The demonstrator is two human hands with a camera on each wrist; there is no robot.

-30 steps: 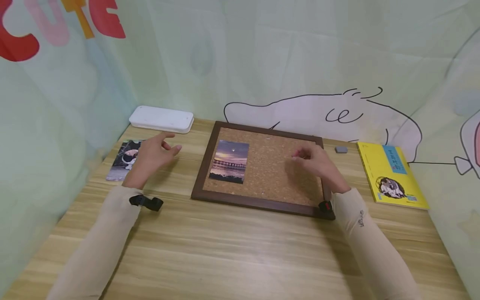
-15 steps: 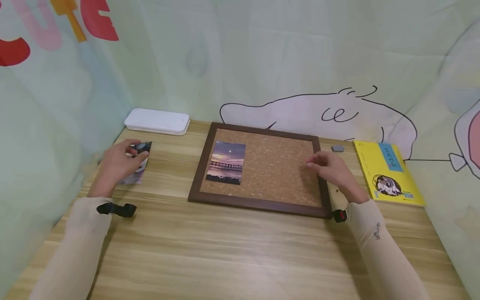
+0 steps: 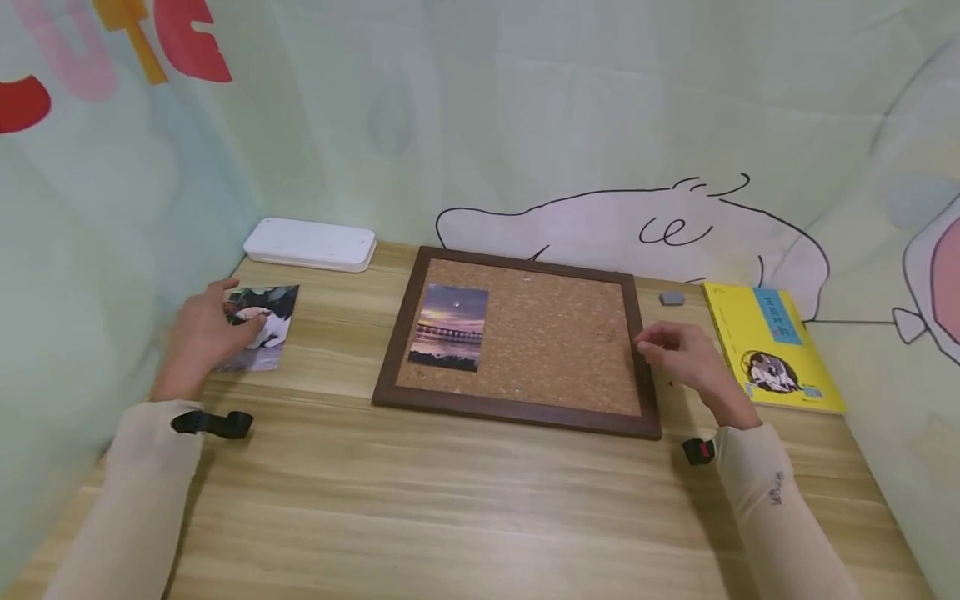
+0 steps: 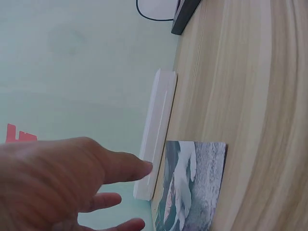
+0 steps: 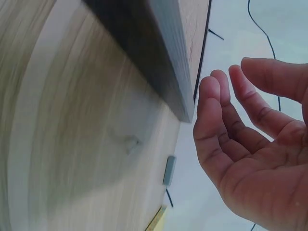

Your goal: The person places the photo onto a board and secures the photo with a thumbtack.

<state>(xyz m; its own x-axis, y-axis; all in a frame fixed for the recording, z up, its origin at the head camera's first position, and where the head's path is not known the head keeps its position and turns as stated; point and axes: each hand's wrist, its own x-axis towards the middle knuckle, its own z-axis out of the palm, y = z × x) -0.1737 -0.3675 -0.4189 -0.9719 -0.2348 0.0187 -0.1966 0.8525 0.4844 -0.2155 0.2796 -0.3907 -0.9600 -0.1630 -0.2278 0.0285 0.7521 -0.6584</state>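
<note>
Step in hand: the left hand [image 3: 201, 333] rests its fingertips on the cat photo [image 3: 260, 337], which lies flat on the wooden table [image 3: 480, 508], left of the cork board [image 3: 555, 333] and just below the white case [image 3: 309, 243]. It looks like the start of picking this photo up.
Left grip: the fingers are nearly straight in the left wrist view and they only touch the photo; they do not pinch it.
Right grip: the right hand [image 3: 686, 357] is loosely open and holds nothing. It hangs above the right edge of the board frame.
On the board: one sunset photo [image 3: 448, 327] is already there, in the left part.
Next move, as I judge: to slide or lift one edge of the flat photo, so that thumb and fingers can pinch it.
Writing: big red, pink and orange letters [image 3: 112, 50] on the backdrop, cut by the frame. The yellow book [image 3: 772, 350] has a blue label, too small to read.
</note>
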